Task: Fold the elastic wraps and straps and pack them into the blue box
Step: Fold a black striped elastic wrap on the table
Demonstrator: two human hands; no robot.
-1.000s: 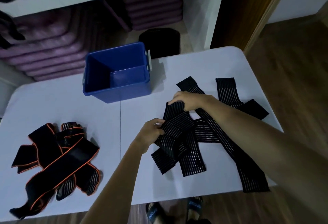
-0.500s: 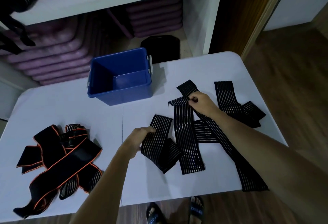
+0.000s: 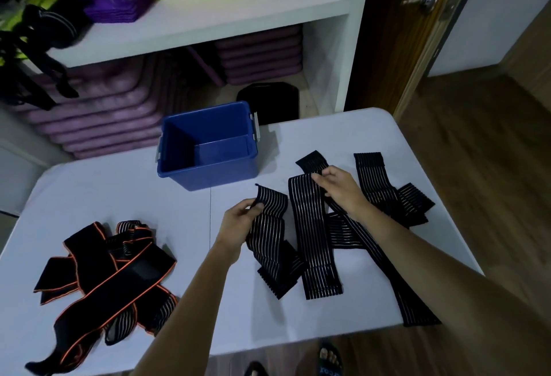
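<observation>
Left hand (image 3: 238, 224), right hand (image 3: 338, 186) pinch striped wrap (image 3: 269, 232) ends.

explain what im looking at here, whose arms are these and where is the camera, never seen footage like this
There is no machine here. A person wears a camera on the head, so you look forward and down along their own two bare arms at a white table.

The left hand pinches the end of one black striped elastic wrap. The right hand grips the top end of a second striped wrap beside it. More striped wraps lie tangled under and beyond the right arm.

On the left of the table lies a separate heap of black straps with orange edging, untouched. At the far side stands an open blue box; nothing shows inside it.

Behind the table, shelves hold bright mats and purple items.
</observation>
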